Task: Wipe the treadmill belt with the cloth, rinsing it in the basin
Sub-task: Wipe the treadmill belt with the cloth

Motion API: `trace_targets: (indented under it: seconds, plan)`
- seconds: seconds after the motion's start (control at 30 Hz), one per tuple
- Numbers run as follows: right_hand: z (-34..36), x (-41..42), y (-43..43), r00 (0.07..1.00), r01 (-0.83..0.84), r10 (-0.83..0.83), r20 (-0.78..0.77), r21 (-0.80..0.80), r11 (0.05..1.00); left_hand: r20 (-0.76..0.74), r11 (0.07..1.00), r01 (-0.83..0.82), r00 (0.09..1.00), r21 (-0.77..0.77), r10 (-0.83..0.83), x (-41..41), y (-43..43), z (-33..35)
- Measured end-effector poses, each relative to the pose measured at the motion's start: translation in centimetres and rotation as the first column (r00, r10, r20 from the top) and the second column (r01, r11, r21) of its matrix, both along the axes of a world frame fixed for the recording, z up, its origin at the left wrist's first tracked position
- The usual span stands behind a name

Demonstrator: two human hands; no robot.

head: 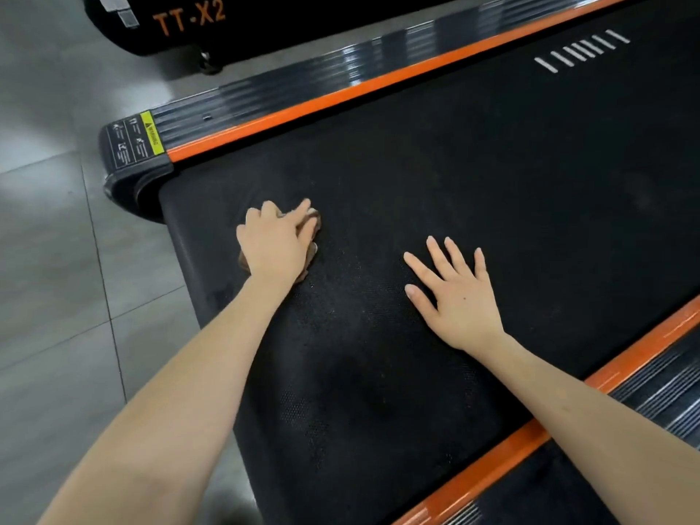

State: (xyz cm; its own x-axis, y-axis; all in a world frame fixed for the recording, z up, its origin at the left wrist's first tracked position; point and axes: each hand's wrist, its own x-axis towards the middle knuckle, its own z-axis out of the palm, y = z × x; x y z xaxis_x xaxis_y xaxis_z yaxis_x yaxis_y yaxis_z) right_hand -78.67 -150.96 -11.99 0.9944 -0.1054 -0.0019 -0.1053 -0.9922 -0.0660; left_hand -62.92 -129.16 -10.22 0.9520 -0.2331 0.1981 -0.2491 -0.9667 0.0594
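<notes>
The black treadmill belt [473,176] fills the middle of the head view, running from lower left to upper right. My left hand [276,240] lies near the belt's rear end and presses a brown cloth [316,225] flat against it. Only the cloth's edges show around my fingers and palm. My right hand [454,293] rests flat on the belt to the right, fingers spread and straight, holding nothing. No basin is in view.
Orange-trimmed side rails [341,94] [568,418] border the belt on both sides. A yellow warning label [151,132] sits on the rear corner cover. Grey tiled floor [49,259] lies to the left. Another black machine marked TT-X2 [189,20] stands at the top left.
</notes>
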Motion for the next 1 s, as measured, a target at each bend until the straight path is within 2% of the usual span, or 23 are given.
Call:
trace_targets:
  seconds: [0.07,0.17,0.23,0.27,0.4,0.5,0.6,0.73,0.8,0.87,0.93,1.0]
  plan:
    - [-0.1,0.1,0.0,1.0,-0.001,0.001,0.007,-0.005,1.0,-0.016,0.999,-0.035,0.999,-0.024,0.034,0.5,-0.1,-0.2]
    - [0.0,0.1,0.1,1.0,0.004,-0.004,-0.006,-0.016,1.0,0.108,0.958,0.213,0.975,-0.19,-0.195,-1.5,1.6,-0.9]
    - [0.3,0.0,0.3,1.0,0.008,-0.008,-0.008,-0.033,0.999,0.16,0.915,0.392,0.913,-0.091,-0.375,-3.1,2.9,-2.0]
    - [0.7,0.2,0.6,1.0,-0.007,0.007,-0.003,-0.043,0.999,0.151,0.907,0.42,0.899,-0.039,-0.41,-3.2,3.1,-2.3]
    - [2.1,5.0,4.4,0.991,-0.13,0.13,0.012,-0.04,0.991,0.146,0.942,0.334,0.934,-0.029,-0.327,-1.2,2.0,-1.7]
    - [1.5,9.3,6.4,0.995,-0.093,0.093,-0.024,-0.008,0.996,0.156,0.972,0.234,0.961,-0.009,-0.23,2.2,2.2,-1.9]
    - [0.1,10.7,6.2,0.997,-0.073,0.073,-0.005,-0.027,0.997,0.09,0.995,0.104,0.991,0.007,-0.104,7.8,3.2,-1.6]
    - [-0.5,10.8,6.1,0.996,-0.076,0.078,0.054,-0.027,0.997,0.075,0.997,0.075,0.994,0.026,-0.077,11.2,3.3,-1.5]
    - [-0.5,10.9,6.2,0.995,-0.079,0.08,0.051,-0.025,0.997,0.113,0.987,0.163,0.981,-0.014,-0.16,9.9,3.7,-1.4]
    - [-0.4,10.9,6.2,0.996,-0.079,0.08,0.047,-0.026,0.997,0.194,0.948,0.319,0.93,-0.012,-0.311,6.3,4.4,-1.3]
    - [-0.4,10.8,6.2,0.997,-0.078,0.078,0.028,-0.025,0.997,0.206,0.856,0.516,0.835,0.026,-0.51,1.7,5.1,-1.4]
    - [-0.3,10.8,6.3,0.997,-0.071,0.071,0.017,-0.021,0.997,0.162,0.767,0.64,0.754,0.037,-0.637,0.4,5.5,-1.4]
